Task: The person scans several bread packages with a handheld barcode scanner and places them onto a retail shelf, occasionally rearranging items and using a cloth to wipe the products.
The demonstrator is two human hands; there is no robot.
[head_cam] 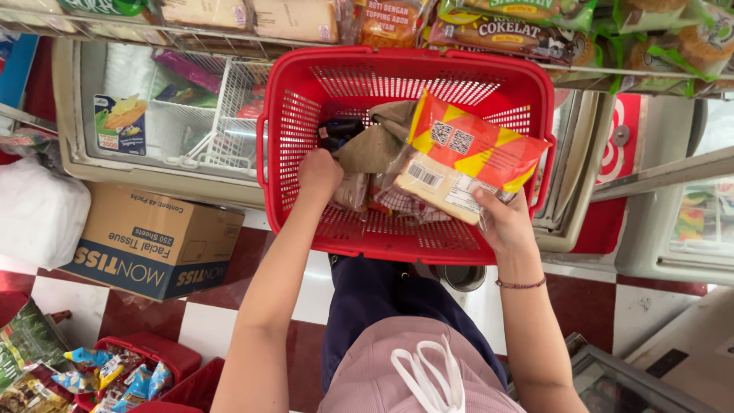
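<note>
orange-yellow bread packet point(468, 157) in right hand's point(501, 223) closed grip, left hand point(319, 172) fisted in red basket point(306, 92)

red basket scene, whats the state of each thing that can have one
red basket: upright, part filled, handle down
orange pack: sealed, tilted, held in right hand
left hand: inside the basket, grip closed on a brown pack
black device: lying in the basket
freezer: glass lid shut
cardboard box: closed, on the floor
</note>
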